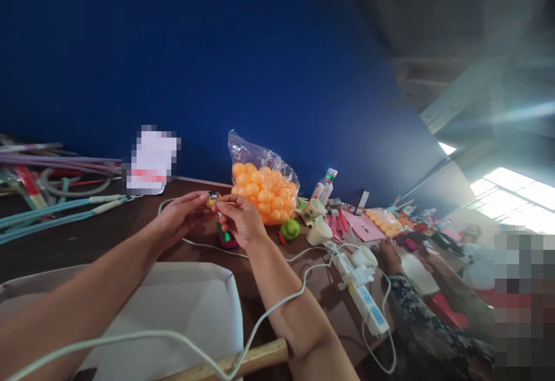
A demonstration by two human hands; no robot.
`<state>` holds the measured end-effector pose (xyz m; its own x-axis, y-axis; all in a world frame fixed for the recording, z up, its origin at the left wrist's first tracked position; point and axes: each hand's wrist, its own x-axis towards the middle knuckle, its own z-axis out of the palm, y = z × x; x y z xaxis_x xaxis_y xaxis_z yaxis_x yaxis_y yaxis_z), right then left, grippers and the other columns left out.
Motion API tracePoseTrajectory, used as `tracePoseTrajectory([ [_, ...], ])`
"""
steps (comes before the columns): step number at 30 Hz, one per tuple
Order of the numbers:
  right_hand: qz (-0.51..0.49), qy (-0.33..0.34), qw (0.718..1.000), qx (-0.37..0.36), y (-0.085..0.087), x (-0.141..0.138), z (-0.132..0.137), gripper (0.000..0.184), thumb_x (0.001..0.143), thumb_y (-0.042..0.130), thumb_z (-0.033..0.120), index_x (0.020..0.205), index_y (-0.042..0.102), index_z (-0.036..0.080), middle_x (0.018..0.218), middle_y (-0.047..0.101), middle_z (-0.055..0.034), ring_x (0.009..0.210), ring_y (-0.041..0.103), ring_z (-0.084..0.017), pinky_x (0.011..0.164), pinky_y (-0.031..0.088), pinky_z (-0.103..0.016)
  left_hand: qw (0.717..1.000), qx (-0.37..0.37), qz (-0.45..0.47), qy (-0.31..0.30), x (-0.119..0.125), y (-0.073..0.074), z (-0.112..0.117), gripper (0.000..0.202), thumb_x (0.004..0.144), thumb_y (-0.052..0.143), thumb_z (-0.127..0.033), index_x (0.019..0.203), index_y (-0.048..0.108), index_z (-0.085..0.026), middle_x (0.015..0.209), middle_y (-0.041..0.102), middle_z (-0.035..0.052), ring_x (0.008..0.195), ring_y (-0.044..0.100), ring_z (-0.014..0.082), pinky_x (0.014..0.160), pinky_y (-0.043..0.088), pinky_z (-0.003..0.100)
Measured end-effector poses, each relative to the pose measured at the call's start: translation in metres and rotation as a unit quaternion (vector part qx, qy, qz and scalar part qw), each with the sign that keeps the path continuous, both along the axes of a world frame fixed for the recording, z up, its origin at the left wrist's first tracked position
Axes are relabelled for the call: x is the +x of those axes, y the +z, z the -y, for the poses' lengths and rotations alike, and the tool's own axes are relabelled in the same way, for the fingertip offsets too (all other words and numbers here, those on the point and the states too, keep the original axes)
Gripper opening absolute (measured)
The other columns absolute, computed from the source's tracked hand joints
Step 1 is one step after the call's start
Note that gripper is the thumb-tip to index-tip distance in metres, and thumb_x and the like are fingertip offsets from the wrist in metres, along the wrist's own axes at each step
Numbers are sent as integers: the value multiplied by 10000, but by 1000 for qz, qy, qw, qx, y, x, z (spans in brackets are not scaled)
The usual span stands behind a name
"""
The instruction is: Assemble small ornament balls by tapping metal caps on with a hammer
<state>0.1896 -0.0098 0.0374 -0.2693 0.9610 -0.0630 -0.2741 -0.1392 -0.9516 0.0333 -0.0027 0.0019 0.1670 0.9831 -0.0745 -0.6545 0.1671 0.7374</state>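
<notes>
Pinching a small shiny-topped piece above the bench, the left hand has its fingers clamped on it, presumably to steady it for the other. The right hand has its fingers against it; cannot tell whether they grip. Bag of orange balls stands just beyond, probably for easy reach.

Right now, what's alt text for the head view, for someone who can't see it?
A person's left hand and right hand hold a small shiny object over a brown table, with a clear bag of orange balls behind and a power strip to the right.
</notes>
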Motion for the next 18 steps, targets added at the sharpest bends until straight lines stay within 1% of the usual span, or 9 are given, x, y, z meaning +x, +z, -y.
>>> tracePoseTrajectory([
  [6, -42, 4, 997, -58, 0, 1, -2, 297, 610, 844, 263, 818, 653, 173, 710, 706, 10, 457, 477, -41, 374, 341, -127, 1000, -13, -6, 3, 1, 3, 2, 86, 840, 677, -102, 899, 733, -129, 771, 756, 78, 654, 728, 177, 683, 614, 277],
  [9, -49, 13, 996, -73, 1, 2, -3, 277, 611, 839, 259, 783, 639, 174, 712, 700, 13, 446, 447, -33, 366, 308, -127, 1000, -15, -14, 2, 1, 6, 5, 78, 843, 677, -114, 886, 738, -138, 797, 764, 85, 654, 729, 180, 704, 614, 289],
  [13, -48, 19, 995, -84, 3, 3, -3, 278, 605, 836, 262, 762, 623, 177, 705, 694, 18, 428, 403, -25, 360, 259, -133, 1000, -11, -19, -9, 3, 10, 8, 84, 837, 681, -112, 906, 727, -124, 810, 765, 104, 679, 736, 197, 685, 619, 302],
  [16, -36, 22, 996, -81, 5, 4, -2, 270, 603, 829, 258, 755, 623, 174, 704, 693, 17, 419, 378, -20, 356, 224, -135, 1000, -19, -20, 0, 4, 10, 8, 100, 844, 662, -91, 915, 726, -121, 779, 758, 88, 651, 726, 177, 635, 610, 267],
  [18, -33, 22, 996, -81, 5, 4, -2, 266, 606, 824, 252, 755, 618, 172, 692, 690, 19, 412, 360, -16, 358, 195, -133, 1000, -19, -19, 0, 4, 9, 7, 103, 848, 654, -86, 911, 730, -114, 773, 757, 87, 635, 719, 167, 633, 609, 257],
])
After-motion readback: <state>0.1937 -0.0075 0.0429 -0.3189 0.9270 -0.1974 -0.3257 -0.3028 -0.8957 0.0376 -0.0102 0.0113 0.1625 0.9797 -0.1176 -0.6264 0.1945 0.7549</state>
